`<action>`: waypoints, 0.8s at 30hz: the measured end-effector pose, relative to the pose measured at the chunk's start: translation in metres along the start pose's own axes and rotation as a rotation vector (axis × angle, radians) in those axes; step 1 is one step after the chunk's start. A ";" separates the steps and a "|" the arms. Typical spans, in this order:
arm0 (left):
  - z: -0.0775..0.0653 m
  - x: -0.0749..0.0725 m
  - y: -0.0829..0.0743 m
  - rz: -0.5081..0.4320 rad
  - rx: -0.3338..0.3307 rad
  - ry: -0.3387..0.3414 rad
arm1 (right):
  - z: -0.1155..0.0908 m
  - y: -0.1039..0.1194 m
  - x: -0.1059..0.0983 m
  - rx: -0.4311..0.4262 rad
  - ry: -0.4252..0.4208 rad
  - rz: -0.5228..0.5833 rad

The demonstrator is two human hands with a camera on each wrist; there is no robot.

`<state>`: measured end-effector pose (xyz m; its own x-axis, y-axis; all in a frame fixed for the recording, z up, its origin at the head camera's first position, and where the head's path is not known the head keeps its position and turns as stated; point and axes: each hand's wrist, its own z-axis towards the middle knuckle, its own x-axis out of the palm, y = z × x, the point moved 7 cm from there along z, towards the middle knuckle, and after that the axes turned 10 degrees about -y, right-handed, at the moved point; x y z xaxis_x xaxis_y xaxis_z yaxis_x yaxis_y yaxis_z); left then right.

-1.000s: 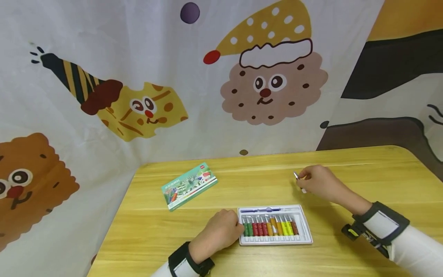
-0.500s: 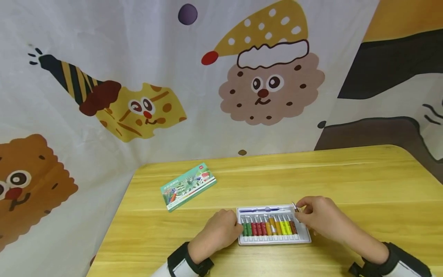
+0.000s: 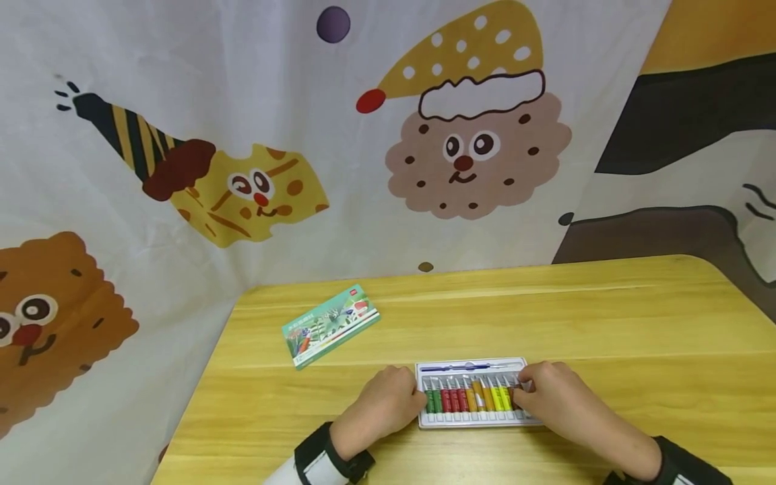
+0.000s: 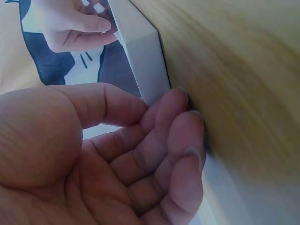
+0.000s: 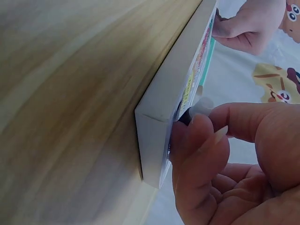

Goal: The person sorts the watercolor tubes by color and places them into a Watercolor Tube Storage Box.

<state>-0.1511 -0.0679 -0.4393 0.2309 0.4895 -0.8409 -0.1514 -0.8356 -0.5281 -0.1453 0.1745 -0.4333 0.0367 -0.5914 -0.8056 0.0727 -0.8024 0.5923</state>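
A white tray [image 3: 479,425] on the table holds a row of paint tubes [image 3: 455,400] in green, red, orange, yellow and brown. Along its far side lies a thin blue paintbrush [image 3: 455,368]. My left hand [image 3: 388,404] grips the tray's left edge; thumb and fingertips meet at its wall in the left wrist view. Over the tray's right end, my right hand [image 3: 560,403] pinches a paint tube [image 5: 186,116] with a dark body and a white cap. In the right wrist view this tube is low at the tray's end, partly covered by fingers.
A green printed paint box [image 3: 330,327] lies angled at the back left of the wooden table [image 3: 606,310]. Behind the table hangs a white cloth [image 3: 358,236] printed with cartoon food figures.
My right hand has come from the table's back right, bringing the paint tube leftward and nearer to me, down into the tray's right end. My left hand has stayed at the tray's left edge.
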 end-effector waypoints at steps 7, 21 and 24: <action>0.000 0.001 0.000 -0.015 -0.016 0.016 | -0.001 -0.001 0.000 0.007 -0.005 -0.041; 0.000 0.000 0.000 -0.011 -0.021 0.007 | -0.003 -0.010 0.000 -0.009 0.015 0.011; 0.000 0.000 0.000 -0.009 -0.023 0.009 | -0.004 -0.012 0.001 -0.004 0.018 0.025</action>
<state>-0.1511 -0.0675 -0.4393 0.2411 0.4944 -0.8351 -0.1276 -0.8369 -0.5323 -0.1426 0.1838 -0.4415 0.0566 -0.6100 -0.7904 0.0758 -0.7868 0.6126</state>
